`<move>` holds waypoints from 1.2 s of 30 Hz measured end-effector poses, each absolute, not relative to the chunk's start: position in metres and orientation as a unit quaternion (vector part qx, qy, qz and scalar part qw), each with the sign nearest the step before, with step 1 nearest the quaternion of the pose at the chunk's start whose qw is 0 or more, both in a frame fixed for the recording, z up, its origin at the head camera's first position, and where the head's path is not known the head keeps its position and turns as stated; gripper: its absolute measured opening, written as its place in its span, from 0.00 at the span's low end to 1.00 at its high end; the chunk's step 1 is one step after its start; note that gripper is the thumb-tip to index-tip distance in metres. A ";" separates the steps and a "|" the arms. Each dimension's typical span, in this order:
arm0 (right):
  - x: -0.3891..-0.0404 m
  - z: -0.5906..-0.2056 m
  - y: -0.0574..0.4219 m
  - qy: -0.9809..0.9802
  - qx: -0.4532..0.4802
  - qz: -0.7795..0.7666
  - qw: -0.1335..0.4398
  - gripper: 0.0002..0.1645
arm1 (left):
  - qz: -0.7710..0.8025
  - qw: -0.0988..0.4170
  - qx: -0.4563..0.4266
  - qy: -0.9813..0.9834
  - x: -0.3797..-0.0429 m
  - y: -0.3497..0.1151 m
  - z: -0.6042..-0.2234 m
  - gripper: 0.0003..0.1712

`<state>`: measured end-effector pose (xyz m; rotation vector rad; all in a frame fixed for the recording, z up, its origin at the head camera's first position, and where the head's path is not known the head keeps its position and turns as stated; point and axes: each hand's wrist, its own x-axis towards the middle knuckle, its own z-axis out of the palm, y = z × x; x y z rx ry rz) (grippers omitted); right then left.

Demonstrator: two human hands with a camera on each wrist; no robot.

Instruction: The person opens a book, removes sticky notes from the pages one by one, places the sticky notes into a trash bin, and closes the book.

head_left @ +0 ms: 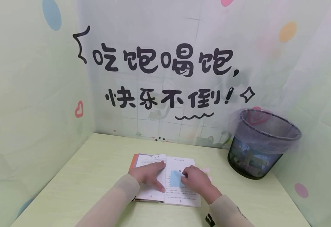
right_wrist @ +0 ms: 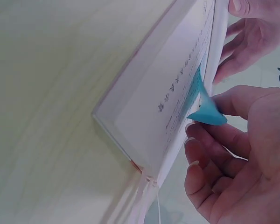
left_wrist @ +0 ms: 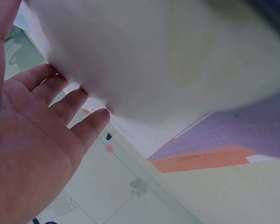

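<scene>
An open book (head_left: 182,199) lies on the table with printed text on its pages. Across its left page the left hand (head_left: 148,175) rests with fingers spread, the thumb near the centre fold. A light blue sticky note (head_left: 175,179) is on the right page. The right hand (head_left: 197,180) pinches the note's right edge between thumb and forefinger. In the right wrist view, the sticky note (right_wrist: 208,113) curls up from the page at the fingertips, while part of it still touches the paper. In the left wrist view, the left hand's fingertips (left_wrist: 100,119) press on the page.
A black mesh wastebasket (head_left: 253,160) with a translucent liner stands at the back right of the table (head_left: 68,189). A pale pink ribbon (right_wrist: 141,196) trails from the book. Orange and purple cover parts (left_wrist: 196,158) show beneath the left page. Printed cloth walls enclose three sides.
</scene>
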<state>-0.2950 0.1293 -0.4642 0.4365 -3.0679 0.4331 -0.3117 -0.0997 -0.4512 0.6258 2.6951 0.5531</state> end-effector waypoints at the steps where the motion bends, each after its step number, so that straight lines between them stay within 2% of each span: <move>1: -0.295 -0.465 0.130 -0.980 0.141 0.139 0.005 0.10 | 0.193 0.159 0.218 0.943 -0.312 -0.100 -0.451 0.63; 8: -0.293 -0.465 0.134 -0.977 0.158 0.142 0.004 0.04 | 0.200 0.163 0.213 0.942 -0.312 -0.100 -0.452 0.64; 17: -0.289 -0.463 0.139 -0.975 0.179 0.134 0.003 0.09 | 0.193 0.157 0.222 0.943 -0.313 -0.100 -0.453 0.64; 36: -0.278 -0.446 0.148 -0.969 0.203 0.141 0.005 0.11 | 0.194 0.153 0.221 0.944 -0.313 -0.102 -0.455 0.65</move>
